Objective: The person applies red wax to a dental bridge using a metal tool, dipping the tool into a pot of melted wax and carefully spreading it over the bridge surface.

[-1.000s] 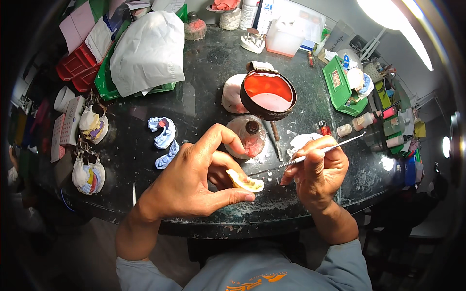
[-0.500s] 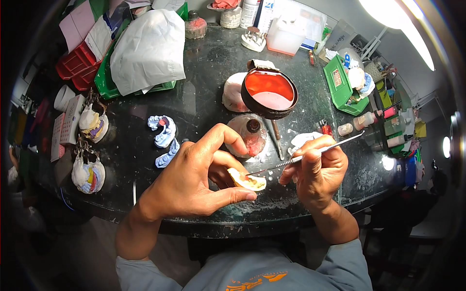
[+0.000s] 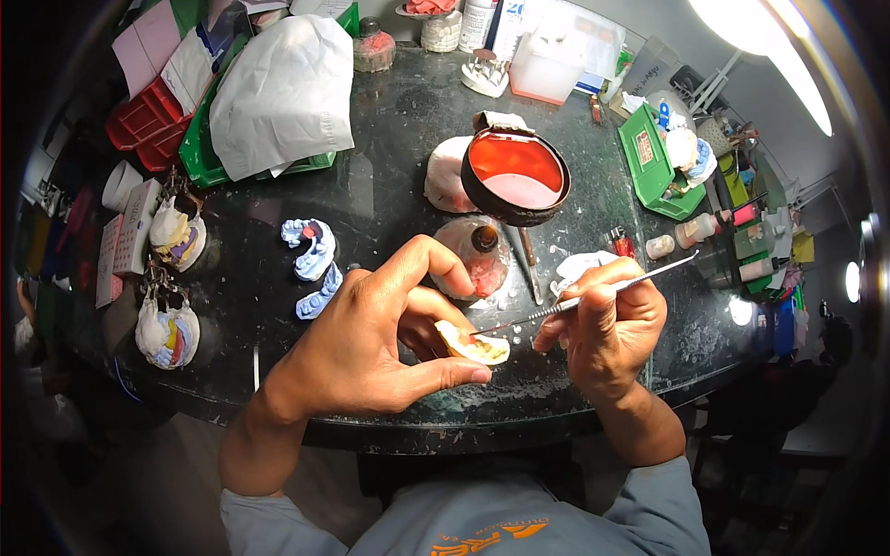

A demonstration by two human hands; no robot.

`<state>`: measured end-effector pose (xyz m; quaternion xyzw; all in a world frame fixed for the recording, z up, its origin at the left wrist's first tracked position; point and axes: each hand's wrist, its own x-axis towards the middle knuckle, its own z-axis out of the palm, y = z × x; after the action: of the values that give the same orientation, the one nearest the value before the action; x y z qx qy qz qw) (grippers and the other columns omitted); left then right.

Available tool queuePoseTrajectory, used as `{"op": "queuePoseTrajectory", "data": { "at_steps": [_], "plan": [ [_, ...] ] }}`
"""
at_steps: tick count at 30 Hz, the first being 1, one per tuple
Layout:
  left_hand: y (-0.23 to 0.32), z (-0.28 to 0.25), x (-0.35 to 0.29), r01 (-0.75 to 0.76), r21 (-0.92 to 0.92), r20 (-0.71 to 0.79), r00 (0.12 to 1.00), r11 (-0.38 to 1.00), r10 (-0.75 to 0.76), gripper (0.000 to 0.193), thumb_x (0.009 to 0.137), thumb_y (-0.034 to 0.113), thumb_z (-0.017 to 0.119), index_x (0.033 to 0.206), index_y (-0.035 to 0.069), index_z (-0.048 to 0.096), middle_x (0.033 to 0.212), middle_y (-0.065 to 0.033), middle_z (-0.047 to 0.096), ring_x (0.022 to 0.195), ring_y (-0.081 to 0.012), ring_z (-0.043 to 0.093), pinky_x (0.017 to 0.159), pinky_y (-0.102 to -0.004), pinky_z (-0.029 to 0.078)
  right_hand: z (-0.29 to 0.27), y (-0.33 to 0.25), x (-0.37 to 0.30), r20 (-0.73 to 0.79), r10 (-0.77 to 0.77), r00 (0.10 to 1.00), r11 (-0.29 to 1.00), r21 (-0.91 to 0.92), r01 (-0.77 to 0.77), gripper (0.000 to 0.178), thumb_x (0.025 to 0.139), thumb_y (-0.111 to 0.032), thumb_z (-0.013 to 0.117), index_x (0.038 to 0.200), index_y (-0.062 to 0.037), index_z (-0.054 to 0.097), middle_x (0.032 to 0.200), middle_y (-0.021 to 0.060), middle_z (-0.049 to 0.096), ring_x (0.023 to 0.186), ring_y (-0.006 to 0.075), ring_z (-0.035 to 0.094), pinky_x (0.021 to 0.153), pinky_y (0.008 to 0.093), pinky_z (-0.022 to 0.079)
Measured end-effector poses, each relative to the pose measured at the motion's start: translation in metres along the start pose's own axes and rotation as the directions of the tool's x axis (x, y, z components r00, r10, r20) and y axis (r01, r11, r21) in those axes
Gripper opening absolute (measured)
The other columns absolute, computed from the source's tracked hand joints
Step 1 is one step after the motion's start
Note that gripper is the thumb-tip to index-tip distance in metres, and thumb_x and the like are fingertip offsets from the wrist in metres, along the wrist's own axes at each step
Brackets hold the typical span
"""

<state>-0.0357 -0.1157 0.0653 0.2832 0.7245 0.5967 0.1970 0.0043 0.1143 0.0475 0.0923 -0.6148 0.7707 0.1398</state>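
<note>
Between the thumb and fingers of my left hand (image 3: 371, 334) is a small pale yellow dental cast (image 3: 484, 349) with a bit of red on it. My right hand (image 3: 612, 329) grips a thin metal wax carver (image 3: 556, 309) like a pen. Its tip touches or nearly touches the red spot on the cast; I cannot tell which. Just beyond my left fingers stands a glass spirit burner (image 3: 484, 259) with a dark cap and reddish contents. Behind it, a round dark pan of red wax (image 3: 515, 176) leans on a pinkish-white lump (image 3: 447, 176).
Blue dental casts (image 3: 315, 255) lie left of my left hand. Articulated models (image 3: 170, 329) stand at the left edge. A knife (image 3: 528, 264) and red lighter (image 3: 622, 243) lie ahead. Green bins (image 3: 646, 162) hold models and a white bag (image 3: 283, 102). A lamp (image 3: 760, 37) hangs upper right.
</note>
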Motion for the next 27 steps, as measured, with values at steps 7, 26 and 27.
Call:
{"op": "queuePoseTrajectory", "data": {
  "at_steps": [7,26,27],
  "plan": [
    [0.0000,0.0001,-0.0001,-0.001,-0.014,-0.002,1.000,1.000,0.001,0.061,0.075,0.006,0.090,0.115,0.003,0.044,0.091,-0.0125,0.078,0.085,-0.0107,0.072,0.074,-0.0241,0.057,-0.0007,0.0008,0.0006,-0.001,-0.012,1.000,1.000,0.004,0.012,0.027,0.096,-0.023,0.073,0.091,0.0006,0.060,0.068,0.0059,0.062,0.056,0.0134,0.066,0.049,0.0279,0.057],
    [-0.0025,0.0017,0.0009,-0.004,-0.150,-0.039,0.999,0.989,-0.002,0.054,0.077,-0.002,0.086,0.114,0.001,0.047,0.106,-0.0203,0.075,0.101,-0.0197,0.072,0.090,-0.0310,0.059,-0.0076,0.0066,0.0055,-0.056,-0.293,0.955,0.955,-0.067,0.289,0.023,0.103,-0.022,0.062,0.103,0.0003,0.057,0.085,0.0132,0.065,0.063,0.0172,0.069,0.048,0.0243,0.050],
    [-0.0045,0.0026,0.0004,-0.022,-0.176,-0.070,0.998,0.984,0.010,0.049,0.076,-0.001,0.086,0.110,0.001,0.050,0.103,-0.0185,0.075,0.099,-0.0201,0.073,0.087,-0.0315,0.060,-0.0085,0.0066,0.0073,-0.066,-0.318,0.946,0.944,-0.110,0.310,0.023,0.103,-0.023,0.061,0.105,0.0001,0.057,0.087,0.0141,0.066,0.064,0.0177,0.069,0.048,0.0239,0.049]
  ]
}}
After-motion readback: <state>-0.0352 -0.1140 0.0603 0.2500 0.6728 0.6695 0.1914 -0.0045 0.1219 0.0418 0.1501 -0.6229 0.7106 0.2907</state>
